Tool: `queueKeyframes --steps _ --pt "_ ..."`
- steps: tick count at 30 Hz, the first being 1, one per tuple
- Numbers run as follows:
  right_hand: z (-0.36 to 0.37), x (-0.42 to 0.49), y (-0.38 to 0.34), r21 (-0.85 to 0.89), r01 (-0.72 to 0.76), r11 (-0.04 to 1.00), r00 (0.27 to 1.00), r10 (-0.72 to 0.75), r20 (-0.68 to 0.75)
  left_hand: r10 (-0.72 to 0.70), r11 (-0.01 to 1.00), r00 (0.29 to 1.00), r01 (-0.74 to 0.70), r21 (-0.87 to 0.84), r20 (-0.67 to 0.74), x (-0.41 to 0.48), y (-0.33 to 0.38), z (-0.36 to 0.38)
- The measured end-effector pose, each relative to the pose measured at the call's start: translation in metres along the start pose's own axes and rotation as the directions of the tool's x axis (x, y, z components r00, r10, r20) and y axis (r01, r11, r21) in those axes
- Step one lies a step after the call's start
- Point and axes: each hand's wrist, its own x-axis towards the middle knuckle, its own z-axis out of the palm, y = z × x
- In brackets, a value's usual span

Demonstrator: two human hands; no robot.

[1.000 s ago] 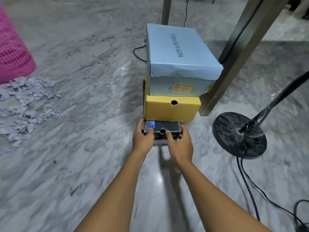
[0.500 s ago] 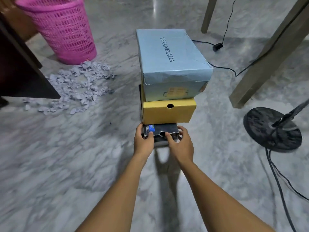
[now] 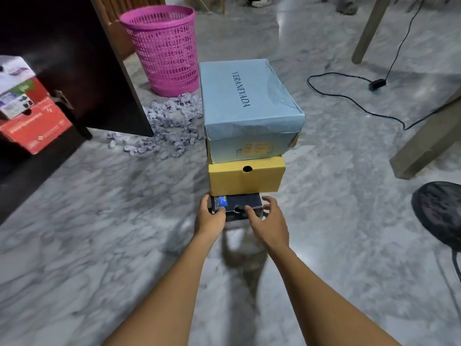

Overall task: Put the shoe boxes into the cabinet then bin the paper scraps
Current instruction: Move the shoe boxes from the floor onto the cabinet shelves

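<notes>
I carry a stack of three shoe boxes above the floor. A light blue box (image 3: 249,101) is on top, a yellow box (image 3: 245,177) in the middle, a black box (image 3: 237,202) at the bottom. My left hand (image 3: 209,217) grips the black box's near left corner. My right hand (image 3: 268,218) grips its near right corner, thumb on the front face. The dark cabinet (image 3: 62,61) stands open at the left with a red box (image 3: 32,126) inside. Grey paper scraps (image 3: 169,121) lie heaped on the floor before a pink bin (image 3: 164,48).
A wooden table leg (image 3: 429,141) stands at the right, another (image 3: 369,28) farther back. A black cable with an adapter (image 3: 376,84) snakes across the marble floor. A round black stand base (image 3: 439,213) sits at the far right edge.
The view has swung left with the carried stack: the table leg and stand base slid right, while the pink bin, the scraps and the open cabinet came into view. Both hands keep their grip.
</notes>
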Motion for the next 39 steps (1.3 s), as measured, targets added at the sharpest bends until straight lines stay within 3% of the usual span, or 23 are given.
queueKeyframes --steps 2,4,6,8,11,15,26,32,39 --pt "-0.007 0.001 -0.007 0.044 -0.056 0.997 0.996 0.059 -0.071 0.037 0.997 0.999 -0.035 0.067 -0.027 -0.001 0.009 -0.007" --pt "-0.017 0.005 -0.019 0.13 -0.052 0.99 0.97 0.081 -0.23 0.143 0.987 0.986 -0.136 0.086 -0.086 -0.004 0.022 -0.012" --pt "-0.03 0.013 -0.037 0.168 0.06 0.984 0.916 0.012 -0.401 0.306 0.952 0.938 -0.297 0.078 -0.162 -0.006 0.038 -0.017" --pt "-0.046 0.024 -0.062 0.211 0.195 0.958 0.875 -0.072 -0.479 0.455 0.89 0.861 -0.45 0.077 -0.228 -0.005 0.061 -0.021" --pt "-0.069 0.044 -0.101 0.3 0.333 0.894 0.892 -0.196 -0.406 0.538 0.836 0.816 -0.548 0.009 -0.212 -0.001 0.104 -0.027" --pt "-0.086 0.058 -0.129 0.317 0.377 0.87 0.92 -0.314 -0.235 0.5 0.864 0.864 -0.503 -0.036 -0.068 0.008 0.146 -0.031" --pt "-0.086 0.062 -0.128 0.326 0.4 0.857 0.915 -0.354 -0.193 0.476 0.87 0.879 -0.474 -0.136 -0.021 0.02 0.155 -0.03" --pt "-0.078 0.051 -0.151 0.353 0.467 0.811 0.884 -0.435 -0.172 0.47 0.862 0.875 -0.484 -0.152 -0.115 0.001 0.16 -0.057" --pt "-0.045 0.025 -0.232 0.39 0.573 0.721 0.803 -0.588 -0.093 0.461 0.847 0.8 -0.526 -0.078 -0.384 -0.036 0.186 -0.134"
